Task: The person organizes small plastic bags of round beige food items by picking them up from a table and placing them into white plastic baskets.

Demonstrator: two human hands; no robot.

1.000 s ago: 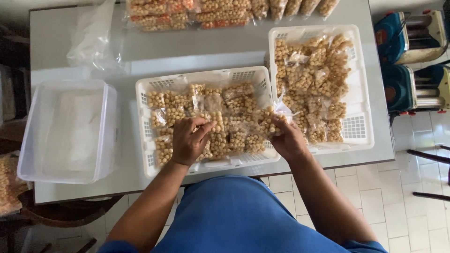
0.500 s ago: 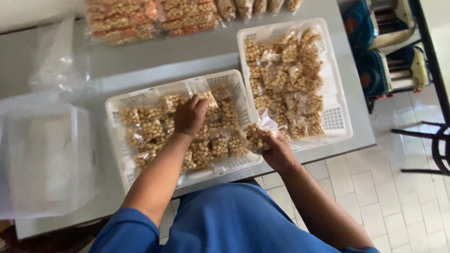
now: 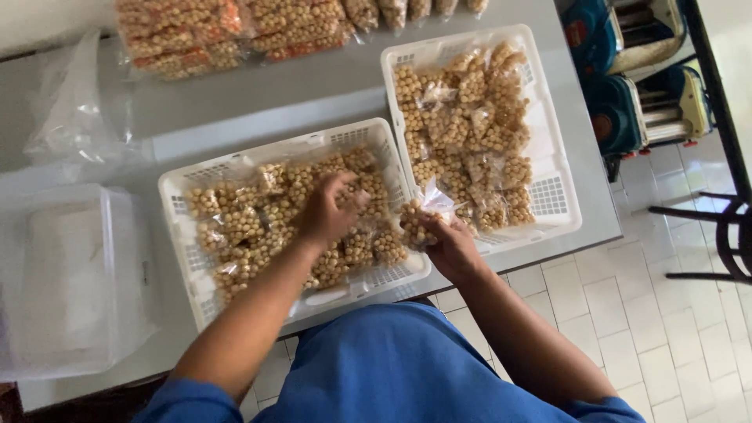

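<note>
- Small clear packet of round tan snacks (image 3: 421,218) gripped in right hand (image 3: 448,244), fingers closed around its lower part; held at the right rim of the near basket, over the gap between the two baskets.
- Packet's knotted plastic top (image 3: 435,197) sticks up above the fingers; lower half hidden behind them.
- Left hand (image 3: 327,211) palm down inside near white basket (image 3: 182,205), fingers curled onto the packets there; closed on one or merely pressing: cannot tell, fingertips buried among bags.
- Left forearm runs diagonally from bottom left to basket centre; right forearm rises from bottom right, wrist bent inward.
- Near basket filled with the same tan packets (image 3: 243,231); part of the pile covered by the left hand and arm.
- Far white basket (image 3: 558,200) just beside it to the right, touching or nearly so, also loaded with packets (image 3: 470,125); bare mesh floor visible at its right edge.
- Row of larger orange-tinted bags (image 3: 227,27) along the far table edge, cut off by the frame top.
- Loose clear plastic bag (image 3: 74,110) at far left; contents not discernible.
- Translucent lidded box (image 3: 66,282) at left, partly cut by the frame edge; interior blurred.
- Grey table (image 3: 313,86) beneath everything; blue shirt (image 3: 392,368) fills the bottom centre.
- Blue machines (image 3: 634,86) and dark chair frame (image 3: 721,235) on tiled floor at right, both cropped.
</note>
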